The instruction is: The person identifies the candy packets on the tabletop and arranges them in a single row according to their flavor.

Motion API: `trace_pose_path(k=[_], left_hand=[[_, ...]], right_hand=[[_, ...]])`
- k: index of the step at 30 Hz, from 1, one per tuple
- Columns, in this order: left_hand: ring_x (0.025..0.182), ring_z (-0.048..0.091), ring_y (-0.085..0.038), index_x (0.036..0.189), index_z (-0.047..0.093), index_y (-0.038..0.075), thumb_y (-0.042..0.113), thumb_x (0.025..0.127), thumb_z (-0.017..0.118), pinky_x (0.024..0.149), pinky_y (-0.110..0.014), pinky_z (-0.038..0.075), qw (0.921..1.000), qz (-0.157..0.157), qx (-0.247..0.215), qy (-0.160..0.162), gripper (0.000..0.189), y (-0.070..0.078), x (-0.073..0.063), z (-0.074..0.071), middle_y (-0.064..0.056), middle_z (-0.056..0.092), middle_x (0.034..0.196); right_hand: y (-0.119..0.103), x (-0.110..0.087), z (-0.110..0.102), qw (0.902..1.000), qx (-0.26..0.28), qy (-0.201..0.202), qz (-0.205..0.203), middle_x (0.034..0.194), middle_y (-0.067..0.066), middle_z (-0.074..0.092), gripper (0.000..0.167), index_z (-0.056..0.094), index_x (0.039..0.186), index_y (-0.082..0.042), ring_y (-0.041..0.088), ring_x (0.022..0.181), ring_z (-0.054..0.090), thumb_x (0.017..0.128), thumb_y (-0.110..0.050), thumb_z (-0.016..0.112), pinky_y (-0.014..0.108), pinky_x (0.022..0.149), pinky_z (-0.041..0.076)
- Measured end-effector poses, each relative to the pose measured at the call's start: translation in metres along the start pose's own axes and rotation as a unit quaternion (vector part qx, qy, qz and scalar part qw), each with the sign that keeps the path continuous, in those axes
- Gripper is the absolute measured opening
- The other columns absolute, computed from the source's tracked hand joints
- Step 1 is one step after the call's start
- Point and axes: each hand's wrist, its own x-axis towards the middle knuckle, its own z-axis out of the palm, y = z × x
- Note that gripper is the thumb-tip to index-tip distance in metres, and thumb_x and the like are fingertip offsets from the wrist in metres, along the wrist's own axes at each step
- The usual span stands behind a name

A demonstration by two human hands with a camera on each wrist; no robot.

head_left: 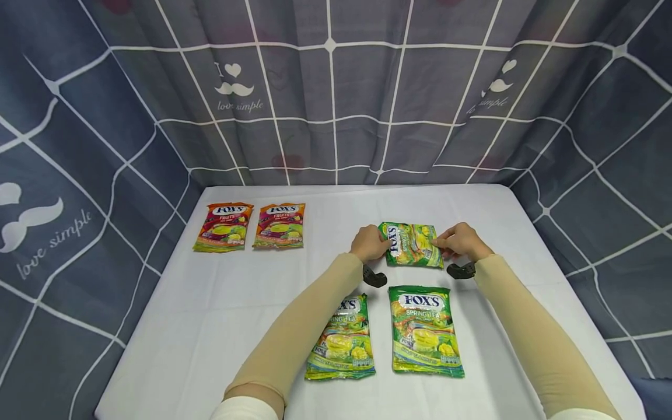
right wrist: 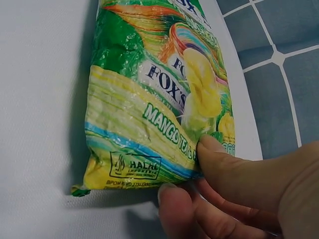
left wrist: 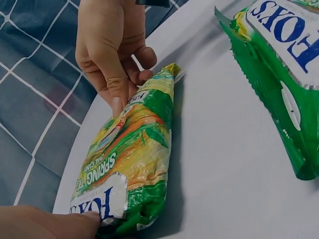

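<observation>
Both hands hold a green and yellow bag of Fox's Spring Tea candy (head_left: pixel 412 245), which lies sideways toward the back right of the table. My left hand (head_left: pixel 370 242) grips its left, FOX'S-logo end, the thumb (left wrist: pixel 75 224) on the printed front and the other fingers hidden. At the opposite end my right hand (head_left: pixel 461 241) pinches the bag's lower corner, with the thumb (right wrist: pixel 239 174) on the front and fingers curled beneath the edge. Nearer to me, a second Spring Tea bag (head_left: pixel 425 332) lies upright-facing, and a third (head_left: pixel 343 344) is partly covered by the left forearm.
Two red and orange Fox's Fruits candy bags (head_left: pixel 223 227) lie side by side at the back left of the white table (head_left: pixel 210 321). A dark grid-patterned curtain (head_left: pixel 294 105) surrounds the table at the back and sides.
</observation>
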Motion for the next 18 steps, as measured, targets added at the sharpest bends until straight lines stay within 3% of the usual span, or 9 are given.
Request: trace_pose_path(k=[6, 18], left_hand=[[0.058, 0.058, -0.011, 0.084, 0.075, 0.007, 0.025, 0.106, 0.076, 0.054, -0.025, 0.046, 0.9995, -0.008, -0.024, -0.017, 0.028, 0.027, -0.029, -0.029, 0.000, 0.068, 0.069], [0.058, 0.059, -0.011, 0.093, 0.072, 0.007, 0.020, 0.107, 0.072, 0.058, -0.025, 0.046, 0.9996, 0.021, 0.008, -0.018, 0.019, 0.031, -0.041, -0.049, 0.000, 0.067, 0.070]], right_hand=[[0.000, 0.001, 0.000, 1.0000, 0.008, -0.004, 0.001, 0.079, 0.010, 0.072, 0.038, 0.070, 0.122, 0.017, 0.019, 0.068, 0.067, 0.108, -0.019, 0.073, 0.035, 0.064, 0.059], [-0.014, -0.010, 0.004, 0.9993, 0.037, 0.004, 0.007, 0.084, 0.011, 0.072, 0.038, 0.070, 0.124, 0.015, 0.019, 0.071, 0.064, 0.108, -0.019, 0.073, 0.034, 0.065, 0.056]])
